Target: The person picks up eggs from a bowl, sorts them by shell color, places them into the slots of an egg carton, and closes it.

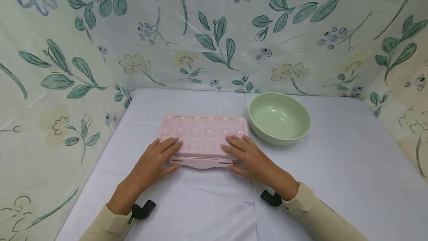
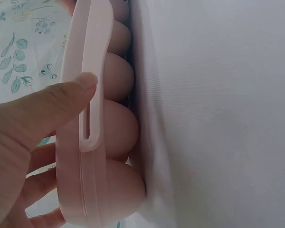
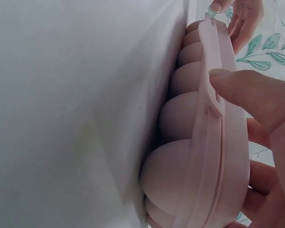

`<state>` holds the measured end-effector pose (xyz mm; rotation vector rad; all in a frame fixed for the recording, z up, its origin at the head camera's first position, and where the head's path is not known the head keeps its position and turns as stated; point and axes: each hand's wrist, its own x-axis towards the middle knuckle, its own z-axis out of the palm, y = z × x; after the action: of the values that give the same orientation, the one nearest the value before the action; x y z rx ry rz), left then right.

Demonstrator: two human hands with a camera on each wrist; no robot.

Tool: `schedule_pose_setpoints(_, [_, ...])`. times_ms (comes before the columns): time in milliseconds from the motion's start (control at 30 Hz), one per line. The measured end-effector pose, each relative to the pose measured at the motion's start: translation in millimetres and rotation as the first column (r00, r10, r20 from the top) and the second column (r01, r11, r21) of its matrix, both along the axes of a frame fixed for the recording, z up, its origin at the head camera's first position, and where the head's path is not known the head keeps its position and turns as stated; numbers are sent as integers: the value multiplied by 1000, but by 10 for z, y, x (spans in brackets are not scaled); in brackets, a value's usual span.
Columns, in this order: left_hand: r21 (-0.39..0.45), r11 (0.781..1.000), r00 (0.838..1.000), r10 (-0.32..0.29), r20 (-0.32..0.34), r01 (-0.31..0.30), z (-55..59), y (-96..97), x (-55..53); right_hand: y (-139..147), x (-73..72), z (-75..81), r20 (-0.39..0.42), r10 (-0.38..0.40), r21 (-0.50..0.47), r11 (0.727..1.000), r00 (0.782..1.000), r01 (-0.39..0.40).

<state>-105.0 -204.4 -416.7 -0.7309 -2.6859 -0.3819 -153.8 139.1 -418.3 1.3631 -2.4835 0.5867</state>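
A closed pink plastic egg box with rows of round bumps on its lid lies on the table in the head view. My left hand holds its front left corner, fingers on the lid. The left thumb presses the long front latch, next to its slot. On the opposite corner, my right hand grips the box the same way, its thumb on the right end of the latch in the right wrist view. Rounded egg cups bulge from the underside, just over the cloth. The lid hides the inside.
A light green bowl stands right behind the box's right side, close to its corner. White cloth covers the table, with creases toward the front. Behind and at the sides hangs a floral curtain.
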Motion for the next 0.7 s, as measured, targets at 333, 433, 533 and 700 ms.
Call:
schedule_pose_setpoints(333, [-79, 996, 995, 28, -92, -36, -15, 67, -76, -140, 37, 50, -2, -143, 2, 990, 990, 143])
schedule_pose_setpoints(433, [-114, 992, 990, 48, -130, -63, -27, 117, -90, -174, 63, 50, -37, -176, 22, 984, 984, 176])
schedule_pose_setpoints(533, [-127, 988, 987, 69, -146, -88, -47, 143, -78, -203, 89, 41, -59, -185, 36, 982, 981, 187])
schedule_pose_setpoints(700, [-130, 985, 986, 92, -138, -110, -59, 153, -54, -242, 113, 47, -92, -195, 63, 978, 977, 201])
